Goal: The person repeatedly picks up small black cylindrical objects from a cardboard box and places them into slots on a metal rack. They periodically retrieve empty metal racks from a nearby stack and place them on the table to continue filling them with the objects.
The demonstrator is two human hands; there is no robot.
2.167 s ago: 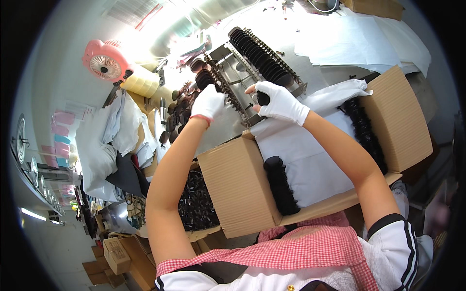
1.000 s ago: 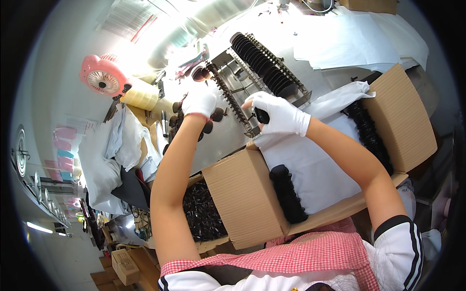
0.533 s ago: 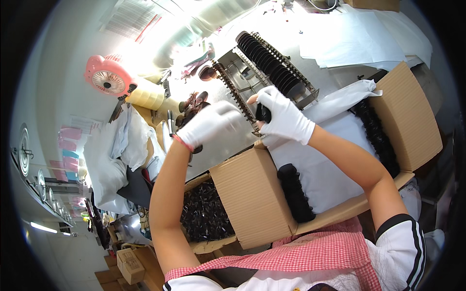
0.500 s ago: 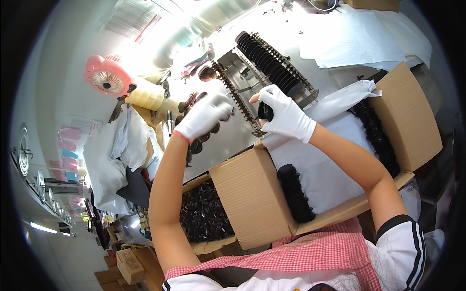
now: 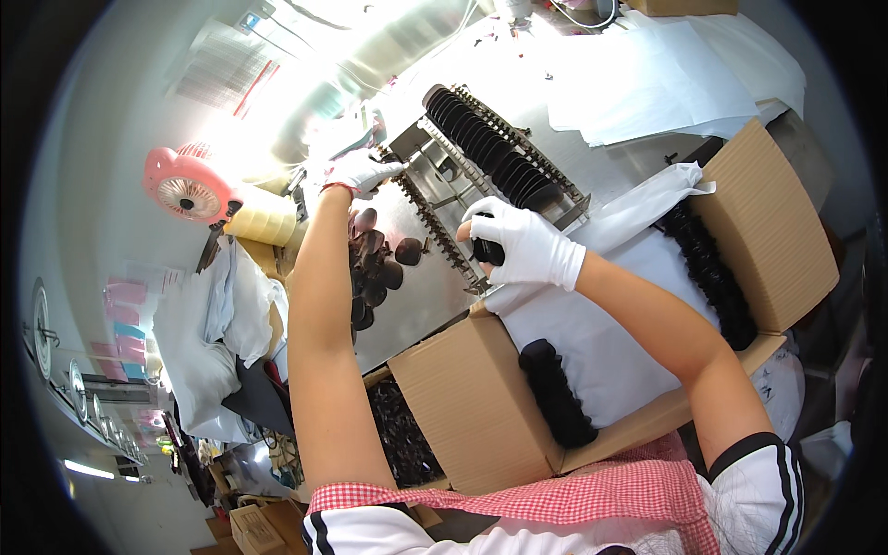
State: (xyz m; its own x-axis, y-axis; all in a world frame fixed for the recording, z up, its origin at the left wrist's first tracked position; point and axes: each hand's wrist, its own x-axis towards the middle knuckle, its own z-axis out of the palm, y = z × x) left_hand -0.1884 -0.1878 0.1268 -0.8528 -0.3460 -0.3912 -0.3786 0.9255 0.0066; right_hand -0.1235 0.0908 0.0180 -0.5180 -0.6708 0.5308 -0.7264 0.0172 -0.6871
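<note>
My left hand [image 5: 363,172], in a white glove that leaves fingertips bare, reaches to the far end of a metal rack [image 5: 435,176]. Its fingers are drawn together by the rack's toothed left rail; what they pinch, if anything, is too small to make out. My right hand [image 5: 532,245], gloved alike, is closed around black, glossy rounded pieces [image 5: 487,242] that look like stacked lenses. It hovers just off the rack's near end. Dark, flat lens-like pieces [image 5: 495,153] stand in a row along the rack's right side. Loose brownish lens-like pieces [image 5: 377,273] lie left of the rack.
An open cardboard box [image 5: 467,402] in front of me holds white sheeting [image 5: 601,342] and black bundled rows [image 5: 558,393]. Beside it, another box contains dark pieces [image 5: 404,430]. A pink fan [image 5: 190,185] stands at the left; white paper [image 5: 652,88] covers the far right.
My left hand has moved away from me, from above the loose pieces to the rack's far left end, uncovering those pieces. My right hand keeps its black pieces near the same spot by the rack.
</note>
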